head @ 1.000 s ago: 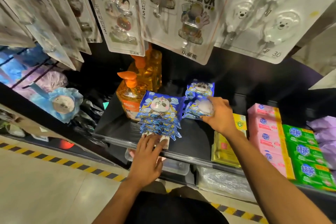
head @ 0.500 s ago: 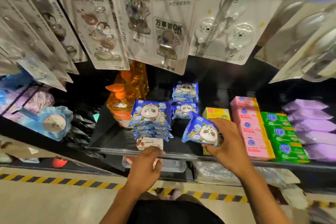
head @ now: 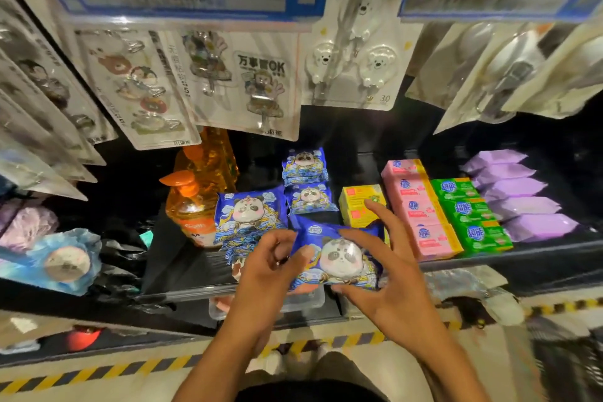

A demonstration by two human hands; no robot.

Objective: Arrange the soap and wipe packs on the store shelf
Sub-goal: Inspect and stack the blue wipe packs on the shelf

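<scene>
Since half a second ago, the left hand (head: 270,266) has left the shelf's front lip and joined the right hand (head: 396,274) on the blue foil wipe pack printed with a panda face (head: 339,258), which the right hand alone carried then. Now the left fingers curl onto the pack's left edge, while the right hand has its thumb at the near edge and its fingers spread over the far right side; both grip it. The pack is at the front edge of the black store shelf (head: 182,258), apparently lifted clear of it, though the wide-angle view leaves that uncertain. Just behind it lies a fanned stack of matching blue panda packs (head: 248,215), with two smaller piles (head: 305,167) further back, beside yellow soap boxes (head: 357,198) and pink soap bars (head: 414,206). The step in hand appears to be squaring up this pack for placing. The next move likely calls for laying it flat on the stack, face up and edges aligned.
</scene>
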